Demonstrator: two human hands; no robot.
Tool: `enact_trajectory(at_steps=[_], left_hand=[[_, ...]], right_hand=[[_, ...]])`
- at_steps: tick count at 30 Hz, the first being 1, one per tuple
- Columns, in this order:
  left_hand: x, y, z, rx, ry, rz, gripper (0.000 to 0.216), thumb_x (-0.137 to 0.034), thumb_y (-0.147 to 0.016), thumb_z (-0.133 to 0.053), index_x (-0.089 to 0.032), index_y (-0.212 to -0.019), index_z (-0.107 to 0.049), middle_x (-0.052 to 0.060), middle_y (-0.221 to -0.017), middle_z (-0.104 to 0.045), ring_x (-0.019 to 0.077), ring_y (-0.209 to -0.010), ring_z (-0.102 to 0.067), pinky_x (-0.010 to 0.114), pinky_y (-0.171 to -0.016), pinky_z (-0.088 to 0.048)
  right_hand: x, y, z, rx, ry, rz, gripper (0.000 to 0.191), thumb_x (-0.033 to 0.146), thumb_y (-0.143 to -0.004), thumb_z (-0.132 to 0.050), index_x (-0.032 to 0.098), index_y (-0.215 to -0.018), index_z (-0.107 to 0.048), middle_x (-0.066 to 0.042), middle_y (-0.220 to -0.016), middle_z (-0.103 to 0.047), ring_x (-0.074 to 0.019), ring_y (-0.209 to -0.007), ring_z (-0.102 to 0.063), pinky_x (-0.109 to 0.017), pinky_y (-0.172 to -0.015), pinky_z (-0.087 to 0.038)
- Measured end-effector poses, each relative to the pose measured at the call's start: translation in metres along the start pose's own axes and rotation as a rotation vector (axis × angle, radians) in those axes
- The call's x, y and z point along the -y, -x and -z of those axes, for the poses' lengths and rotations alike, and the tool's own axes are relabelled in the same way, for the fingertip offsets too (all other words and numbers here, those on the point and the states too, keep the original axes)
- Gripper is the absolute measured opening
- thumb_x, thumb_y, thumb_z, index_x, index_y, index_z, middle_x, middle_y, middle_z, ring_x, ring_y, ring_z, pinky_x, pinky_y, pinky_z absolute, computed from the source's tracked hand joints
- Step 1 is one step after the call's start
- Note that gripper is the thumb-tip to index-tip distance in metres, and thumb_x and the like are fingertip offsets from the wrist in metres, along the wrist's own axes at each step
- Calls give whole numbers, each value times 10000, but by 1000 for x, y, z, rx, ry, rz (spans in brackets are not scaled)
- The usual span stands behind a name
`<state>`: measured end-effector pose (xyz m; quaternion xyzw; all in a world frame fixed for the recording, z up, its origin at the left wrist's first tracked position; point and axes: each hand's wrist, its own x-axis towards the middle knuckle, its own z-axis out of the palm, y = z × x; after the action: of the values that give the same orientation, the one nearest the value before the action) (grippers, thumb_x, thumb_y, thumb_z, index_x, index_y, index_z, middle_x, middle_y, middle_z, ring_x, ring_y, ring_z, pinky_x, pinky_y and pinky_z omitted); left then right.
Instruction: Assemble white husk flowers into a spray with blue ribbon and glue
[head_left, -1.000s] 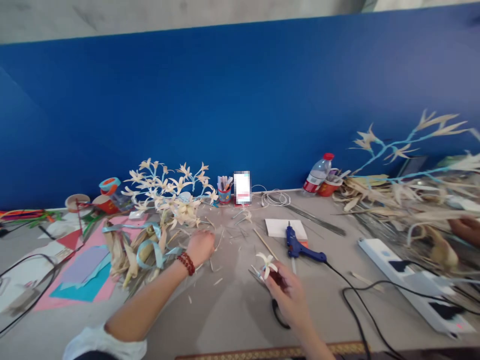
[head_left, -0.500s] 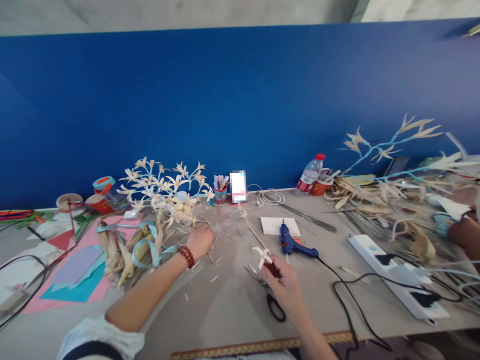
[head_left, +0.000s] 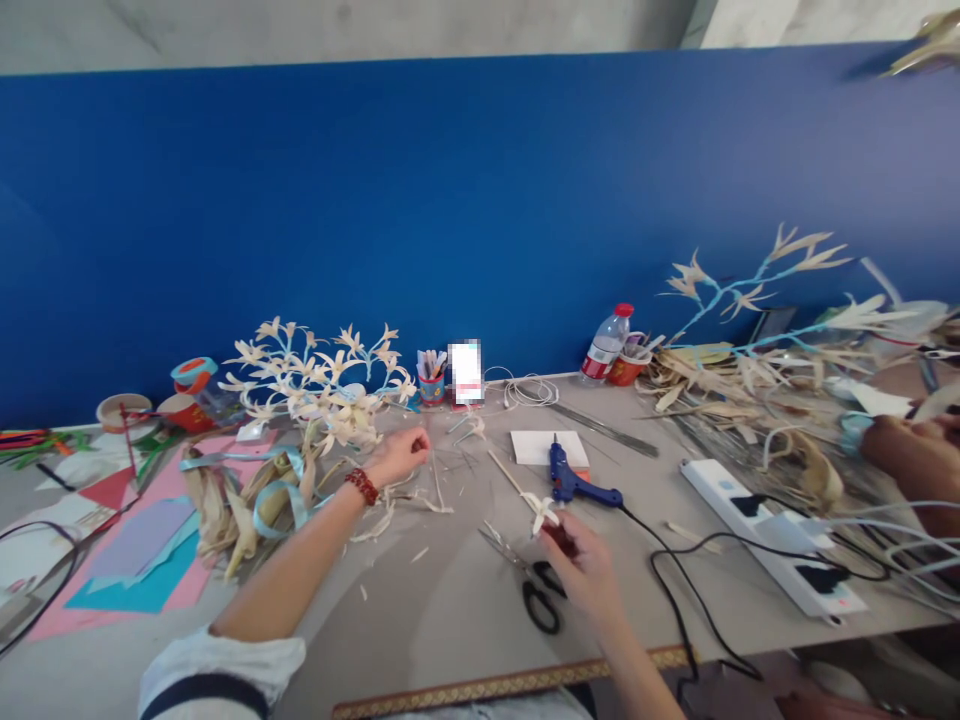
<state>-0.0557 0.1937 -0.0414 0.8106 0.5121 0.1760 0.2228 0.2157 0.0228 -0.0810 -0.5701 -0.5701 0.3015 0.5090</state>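
Observation:
My right hand pinches a small cream husk flower with narrow curved petals. Just below it, black-handled scissors lie on the table with their blades pointing away to the left. My left hand, with a red bead bracelet at the wrist, is raised above thin pale husk strips. Its fingers are closed, and what they hold, if anything, does not show. Left of that hand stands a bunch of cream husk flowers on light-blue stems. A blue glue gun rests by a white box.
At the right lies a white power strip with black cables. Behind are a bottle, a pen cup and a propped phone. Coloured paper covers the left side. A co-worker's hand is at far right.
My left hand has lifted off the husk strips, its fingers now curled. My right hand has shifted slightly right with the flower, showing more of the scissors. The view has turned a little right.

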Motion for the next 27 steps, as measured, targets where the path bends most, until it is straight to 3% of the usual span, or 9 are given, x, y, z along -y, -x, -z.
enact_trajectory(at_steps=[6,10,16,18,23,27], left_hand=[[-1,20,18,-48,64,-59,271,-169,-792,-521,-207,-1024,-655,18,-836,-692,158,-753,-621,268,-717,-483],[-13,34,24,-80,121,-97,276,-205,-821,-519,-209,-1060,-657,33,-904,-691,165,-812,-626,269,-753,-491],[-26,42,25,-102,214,-142,325,-225,-849,-495,-212,-1162,-584,9,-881,-664,149,-811,-619,252,-743,-491],[-26,42,24,-105,226,-144,313,-221,-845,-498,-204,-1145,-586,12,-870,-660,151,-796,-616,249,-710,-492],[-29,41,17,-66,242,-182,450,-175,-823,-531,-200,-1271,-488,5,-866,-662,143,-787,-617,279,-798,-496],[-44,45,11,-45,258,-217,551,-148,-822,-532,-191,-1354,-396,15,-875,-659,157,-812,-625,305,-824,-492]], right_hand=[[1,1,-2,27,-24,-18,253,415,-839,-582,167,-797,-619,-27,-682,-587,-173,-594,-531,-254,-543,-429],[3,-6,-6,61,-7,-18,257,414,-847,-566,171,-775,-602,-17,-667,-567,-166,-585,-519,-247,-535,-404],[12,-15,-29,393,318,9,105,263,-795,-599,211,-706,-617,14,-615,-616,-155,-554,-548,-225,-513,-339],[17,-15,-38,444,436,44,90,224,-755,-635,215,-665,-633,9,-610,-636,-156,-555,-554,-227,-513,-310],[37,-33,-52,347,475,57,169,333,-807,-617,205,-701,-646,-23,-644,-639,-167,-579,-545,-249,-528,-299],[56,-62,-67,247,89,59,220,402,-817,-626,213,-927,-651,0,-719,-646,-138,-569,-525,-240,-542,-358]])
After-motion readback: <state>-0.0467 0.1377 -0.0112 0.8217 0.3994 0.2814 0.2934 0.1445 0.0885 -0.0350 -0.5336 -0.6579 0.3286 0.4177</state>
